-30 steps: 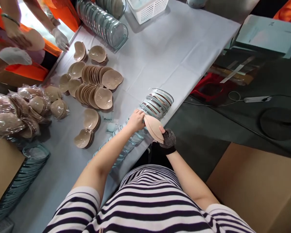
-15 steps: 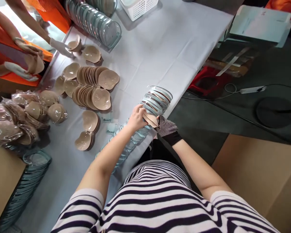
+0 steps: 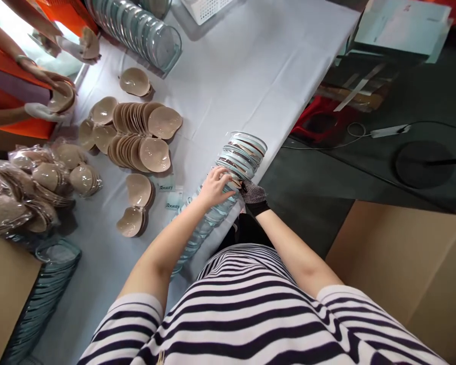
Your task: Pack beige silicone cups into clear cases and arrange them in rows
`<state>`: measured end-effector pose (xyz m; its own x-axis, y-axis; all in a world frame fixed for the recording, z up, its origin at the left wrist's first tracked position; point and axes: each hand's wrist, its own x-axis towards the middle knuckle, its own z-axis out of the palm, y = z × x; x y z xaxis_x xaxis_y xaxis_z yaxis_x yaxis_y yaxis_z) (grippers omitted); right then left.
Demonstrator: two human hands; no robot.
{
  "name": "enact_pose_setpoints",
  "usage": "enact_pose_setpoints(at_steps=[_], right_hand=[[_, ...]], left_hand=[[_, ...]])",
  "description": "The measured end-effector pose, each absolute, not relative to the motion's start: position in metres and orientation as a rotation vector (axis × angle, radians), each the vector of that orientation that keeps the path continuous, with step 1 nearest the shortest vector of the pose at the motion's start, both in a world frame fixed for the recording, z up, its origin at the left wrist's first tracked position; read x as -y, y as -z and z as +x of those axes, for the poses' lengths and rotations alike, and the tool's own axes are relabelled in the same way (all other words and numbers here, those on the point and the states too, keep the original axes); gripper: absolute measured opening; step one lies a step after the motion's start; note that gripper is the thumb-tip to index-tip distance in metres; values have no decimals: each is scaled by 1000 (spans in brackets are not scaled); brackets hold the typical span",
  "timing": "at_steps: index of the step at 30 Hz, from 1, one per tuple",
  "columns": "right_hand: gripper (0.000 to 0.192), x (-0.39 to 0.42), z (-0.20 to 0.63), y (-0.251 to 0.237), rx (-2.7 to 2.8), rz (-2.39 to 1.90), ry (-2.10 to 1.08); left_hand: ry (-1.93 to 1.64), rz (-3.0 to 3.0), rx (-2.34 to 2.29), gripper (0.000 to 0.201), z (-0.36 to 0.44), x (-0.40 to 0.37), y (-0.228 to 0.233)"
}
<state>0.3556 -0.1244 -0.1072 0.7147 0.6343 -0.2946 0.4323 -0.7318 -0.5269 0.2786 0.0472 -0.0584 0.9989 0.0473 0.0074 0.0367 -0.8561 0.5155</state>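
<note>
My left hand (image 3: 214, 187), bare, rests over a clear blue-tinted plastic case in the row at the table edge, its fingers and thumb apart. Between my hands, a small beige part of an adhesive bra (image 3: 236, 184) shows at the case; most of it is hidden. My right hand (image 3: 254, 194), in a dark speckled fingerless glove, has its fingers closed at the bra's right end. Just beyond stand filled cases (image 3: 243, 149) with beige cups inside. Nearer my body, more clear cases (image 3: 197, 235) run on under my left forearm.
Left of my hands lie stacked beige bra cups (image 3: 161, 123), a smaller pair stack (image 3: 138, 190) and printed cards (image 3: 166, 183). Wrapped cups (image 3: 49, 177) are heaped farther left. Co-workers' hands (image 3: 41, 109) hold cups. A cardboard box (image 3: 395, 253) stands at right; a white basket (image 3: 207, 11) sits at the back.
The bra between my hands has gone down into the case and shows less. My left fingers have loosened and spread. A co-worker has lifted a cup off the table at the upper left.
</note>
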Motion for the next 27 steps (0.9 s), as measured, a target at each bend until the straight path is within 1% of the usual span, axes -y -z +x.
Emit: enact_pose_setpoints(at_steps=[3,7,11,13,15,17,19,22,25,27], right_hand=[[29,129,358,102,799,-2431,-753],[27,132,362,95,670,-2227,-892],[29,133,362,91,814,-2159,-1060],[29,137,361,86,851,-2256,-942],[31,141,360,78,824,-2357,-626],[33,141,361,67,856,-2311,-309],[33,131,362,56,975,-2183,-172],[29,93,354,42,1194,-1960,-181],[26,27,330,35,1467,-1758,-297],[27,-30,307,33,1686,-1700,-352]], left_hand=[[3,2617,-85,35,279,-47,55],[36,2609,-85,24,284,-51,52],[128,2736,-137,27,293,-50,56],[98,2743,-122,28,295,-47,59],[-37,2690,-81,28,292,-43,59],[-268,2620,-114,27,283,-40,55],[-502,2552,-237,25,264,-38,46],[-678,2481,-459,21,213,-40,29],[-720,2461,-794,19,141,-59,19],[-691,2436,-1087,17,91,-85,20]])
